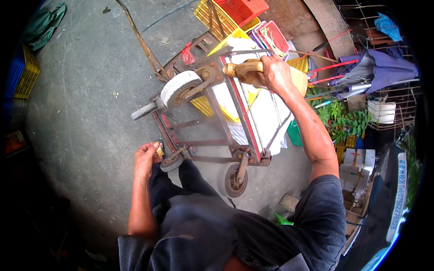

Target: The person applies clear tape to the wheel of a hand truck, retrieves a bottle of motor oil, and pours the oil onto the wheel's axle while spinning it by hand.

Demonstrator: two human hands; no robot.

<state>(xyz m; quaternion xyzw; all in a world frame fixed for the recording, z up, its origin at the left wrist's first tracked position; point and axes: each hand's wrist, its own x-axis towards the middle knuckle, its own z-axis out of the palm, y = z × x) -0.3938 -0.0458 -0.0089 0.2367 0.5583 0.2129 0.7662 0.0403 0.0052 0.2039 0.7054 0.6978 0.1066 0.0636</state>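
My right hand [275, 74] is closed round the handle of a yellowish plastic jug [247, 72]. The jug is tilted on its side, its neck pointing left towards the wheel mount of a rusty metal cart [239, 106]. That cart stands tipped up, with its wheels facing me and to the left. A pale-rimmed wheel [181, 88] is nearest the jug's neck. Lower left, my left hand [145, 158] pinches a small yellow piece [160, 151], too small to name, beside a lower wheel [172, 162]. Another caster [235, 179] hangs close to my legs.
Yellow and red plastic crates [239, 11] stand behind the cart. At the right are a folded purple umbrella [379, 70], green plants [339, 119] and white boxes [357, 167]. A yellow crate [29, 74] sits far left, and a long thin bar [140, 38] leans beyond the wheels.
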